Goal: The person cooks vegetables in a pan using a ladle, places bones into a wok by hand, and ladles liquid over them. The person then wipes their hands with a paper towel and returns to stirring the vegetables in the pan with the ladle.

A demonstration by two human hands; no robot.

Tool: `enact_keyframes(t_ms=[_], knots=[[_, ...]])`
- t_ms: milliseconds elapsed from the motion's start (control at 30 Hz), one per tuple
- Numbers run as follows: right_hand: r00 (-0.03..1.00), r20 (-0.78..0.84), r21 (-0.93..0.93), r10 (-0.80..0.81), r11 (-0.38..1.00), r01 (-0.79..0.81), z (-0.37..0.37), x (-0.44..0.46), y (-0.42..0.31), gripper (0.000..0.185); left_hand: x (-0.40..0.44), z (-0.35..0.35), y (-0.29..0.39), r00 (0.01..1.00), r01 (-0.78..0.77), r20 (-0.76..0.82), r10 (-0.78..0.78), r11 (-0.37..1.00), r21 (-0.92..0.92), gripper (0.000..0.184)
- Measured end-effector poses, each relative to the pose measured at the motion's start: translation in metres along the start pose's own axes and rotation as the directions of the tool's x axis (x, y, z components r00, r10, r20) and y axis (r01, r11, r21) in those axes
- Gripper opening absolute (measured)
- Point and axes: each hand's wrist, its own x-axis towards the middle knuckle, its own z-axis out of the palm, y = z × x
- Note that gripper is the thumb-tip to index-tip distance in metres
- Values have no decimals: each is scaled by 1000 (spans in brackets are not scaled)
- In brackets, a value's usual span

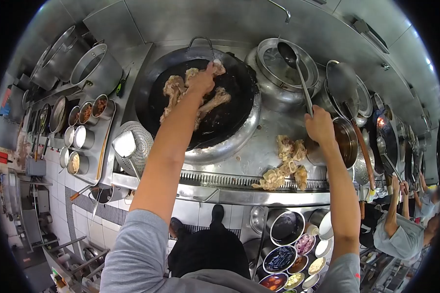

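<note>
My left hand (202, 82) reaches into a large dark wok (168, 69), its fingers closed around a meaty bone (219, 68) near the far rim. Other large bones (215, 101) with bits of meat lie in the wok below and beside that hand. My right hand (321, 125) grips the handle of a ladle (304, 85). The ladle's dark bowl points away from me, over a metal pot (265, 58). Several chunks of bone (288, 167) sit on the steel counter between my arms, near its front grate.
Left of the wok are a perforated skimmer (141, 139), small seasoning pots (83, 138) and a large pot (97, 71). A pot of brown liquid (344, 141) stands by my right forearm. Bowls of ingredients (280, 259) are below right. Another person (401, 237) works at far right.
</note>
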Motion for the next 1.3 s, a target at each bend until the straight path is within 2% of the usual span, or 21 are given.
enact_keyframes(t_ms=[33, 100, 133, 167, 200, 233, 267, 333, 400, 533, 733, 833, 900, 933, 1000, 1033, 1100, 1133, 1200, 1267, 1300], knots=[[1000, -1, 0, -3, 1000, 3, 16, 12, 14, 21, 7, 9, 0, 1000, 2, -2, -2, 1000, -1, 58], [990, -98, -66, -106, 993, 100, 43, 31, 34, 19, 17, 33, -4, 953, -190, -230, 199, 980, 61, 60], [990, -97, -64, -104, 993, 98, 37, 40, 27, 19, 7, 25, 3, 953, -190, -228, 200, 980, 63, 60], [967, 201, 327, 154, 920, -214, 28, 49, 21, 18, -4, 17, 9, 969, -155, -182, 165, 986, 68, 59], [802, 543, 545, 248, 622, -561, 21, 56, 18, 18, -10, 12, 14, 982, -121, -139, 130, 990, 74, 59], [762, 620, 691, 187, 330, -643, 27, 59, 31, 16, -8, 12, 14, 982, -126, -134, 136, 989, 76, 59], [760, 622, 690, 190, 326, -646, 24, 58, 37, 16, -6, 10, 11, 983, -108, -142, 113, 993, 46, 56], [703, 711, 688, -20, -188, -701, 6, 55, 34, 15, -4, 8, 4, 985, -79, -154, 80, 997, 16, 54], [694, 720, 681, 4, -197, -706, -6, 40, 27, 19, -6, 6, -2, 959, -213, -181, 217, 976, 42, 57], [707, 707, 694, 31, -224, -684, -37, 18, 24, 23, -8, 5, 11, 994, -75, -76, 85, 989, 128, 59], [693, 720, 678, -40, -174, -715, -78, -20, 15, 26, 13, 21, 15, 977, -96, -195, 86, 994, -43, 54], [686, 721, 662, -97, -196, -723, -95, -36, -2, 28, 17, 31, 25, 920, -134, -362, 150, 988, 70, 53], [677, 722, 646, -143, -213, -733, -98, -41, -12, 29, 18, 36, 36, 692, -232, -697, 187, 972, 31, 43], [668, 718, 629, -195, -228, -743, -99, -43, -17, 30, 19, 36, 42, 694, -236, -694, 190, 971, 29, 43], [666, 717, 621, -209, -244, -745, -95, -48, -23, 31, 18, 25, 52, 774, -453, -600, 203, 840, -299, 32], [672, 704, 622, -231, -257, -740, -91, -51, -25, 32, 12, 18, 56, 772, -453, -602, 202, 840, -298, 32], [699, 676, 655, -235, -243, -715, -90, -59, -30, 32, -2, 8, 56, 974, -220, -214, 79, 583, -782, 21], [698, 675, 655, -240, -241, -716, -94, -61, -34, 32, -6, 0, 53, 973, -219, -216, 75, 585, -781, 21], [710, 686, 715, -160, -34, -698, -108, -67, -44, 31, -17, -14, 43, 982, -13, 58, 178, 375, -927, 15], [712, 687, 722, -146, 28, -691, -118, -73, -47, 30, -39, -26, 40, 970, 61, 144, 198, 375, -925, 13], [720, 681, 732, -134, 91, -676, -123, -76, -47, 29, -46, -29, 38, 908, 41, 209, 362, 418, -907, 16]])
